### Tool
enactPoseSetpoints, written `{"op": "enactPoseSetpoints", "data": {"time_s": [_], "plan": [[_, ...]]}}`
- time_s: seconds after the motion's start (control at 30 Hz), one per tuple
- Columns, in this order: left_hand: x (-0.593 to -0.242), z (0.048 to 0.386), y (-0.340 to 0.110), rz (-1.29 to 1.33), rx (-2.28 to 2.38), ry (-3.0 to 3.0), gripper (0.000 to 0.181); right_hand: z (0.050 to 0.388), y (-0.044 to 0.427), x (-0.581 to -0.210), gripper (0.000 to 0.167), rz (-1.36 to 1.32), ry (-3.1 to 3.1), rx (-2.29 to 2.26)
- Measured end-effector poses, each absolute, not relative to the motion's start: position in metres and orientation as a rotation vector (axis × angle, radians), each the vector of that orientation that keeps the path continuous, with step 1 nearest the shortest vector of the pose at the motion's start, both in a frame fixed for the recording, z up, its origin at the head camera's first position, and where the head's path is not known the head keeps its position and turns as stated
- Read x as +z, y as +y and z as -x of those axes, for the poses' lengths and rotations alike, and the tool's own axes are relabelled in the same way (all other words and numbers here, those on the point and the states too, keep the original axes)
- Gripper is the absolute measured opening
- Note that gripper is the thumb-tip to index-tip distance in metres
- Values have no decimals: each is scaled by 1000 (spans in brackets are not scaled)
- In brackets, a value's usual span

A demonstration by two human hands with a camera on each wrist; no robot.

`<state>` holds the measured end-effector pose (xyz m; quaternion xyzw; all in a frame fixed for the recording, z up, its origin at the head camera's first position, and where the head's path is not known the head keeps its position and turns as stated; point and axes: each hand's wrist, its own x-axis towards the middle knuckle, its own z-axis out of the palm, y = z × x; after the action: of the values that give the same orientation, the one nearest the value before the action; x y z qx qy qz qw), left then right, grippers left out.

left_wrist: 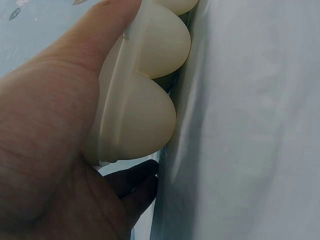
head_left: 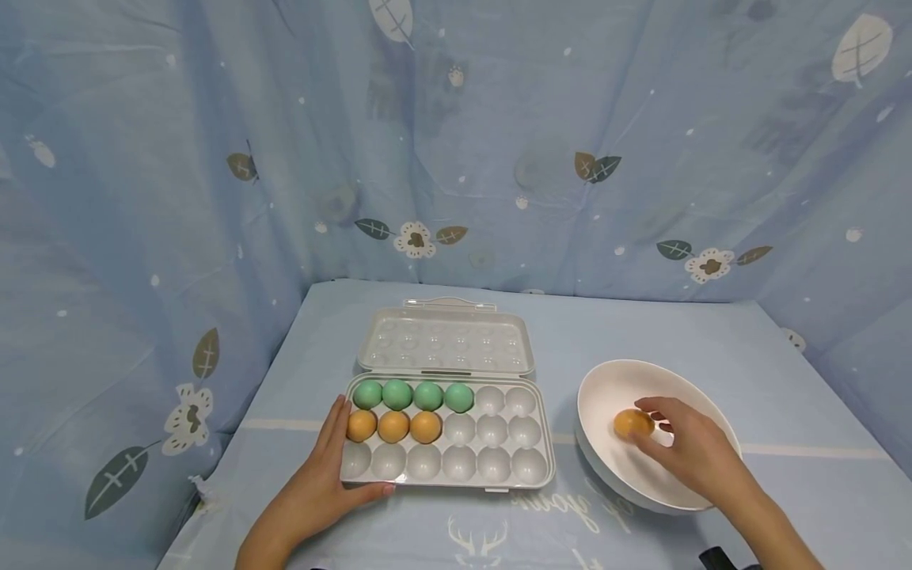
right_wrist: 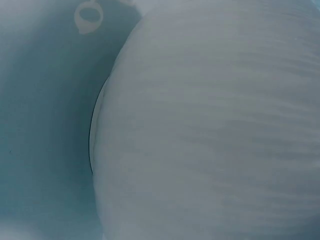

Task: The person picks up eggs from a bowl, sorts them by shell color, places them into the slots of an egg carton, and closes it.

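My left hand (head_left: pixel 321 475) rests against the left front corner of an open plastic egg box (head_left: pixel 547 459), fingers straight along its left side and thumb at the front edge. In the left wrist view the thumb lies over the rim, beside rounded cups. Green eggs (head_left: pixel 428 396) fill part of the back row; three orange eggs (head_left: pixel 393 427) sit at the left of the middle row. Inside a white bowl (head_left: pixel 606 388), my right hand (head_left: pixel 687 447) pinches another orange egg (head_left: pixel 630 424) between thumb and fingertips. The right wrist view hides the fingers and egg.
The box's lid (head_left: pixel 445 340) lies folded back behind it. A blue patterned cloth (head_left: pixel 306 356) covers the table, and a similar curtain (head_left: pixel 499 119) hangs behind. A dark object (head_left: pixel 716 558) shows below the right forearm. In the right wrist view a pale curved surface (right_wrist: pixel 200 125) fills most of the frame.
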<state>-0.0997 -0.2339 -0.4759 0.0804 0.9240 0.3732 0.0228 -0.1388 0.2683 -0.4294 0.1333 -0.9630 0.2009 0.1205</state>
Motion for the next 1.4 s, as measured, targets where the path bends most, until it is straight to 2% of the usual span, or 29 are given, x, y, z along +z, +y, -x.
{"op": "enactPoseSetpoints", "data": {"time_s": [0.27, 0.9, 1.4], "plan": [[-474, 99, -233, -236, 1160, 2847, 140, 141, 262, -432, 49, -369, -2963, 689], [-475, 100, -233, -235, 1166, 2838, 140, 151, 231, -432, 36, -576, -2895, 907], [-475, 100, -233, -228, 1158, 2837, 140, 152, 225, -412, 45, -497, -2768, 925]]}}
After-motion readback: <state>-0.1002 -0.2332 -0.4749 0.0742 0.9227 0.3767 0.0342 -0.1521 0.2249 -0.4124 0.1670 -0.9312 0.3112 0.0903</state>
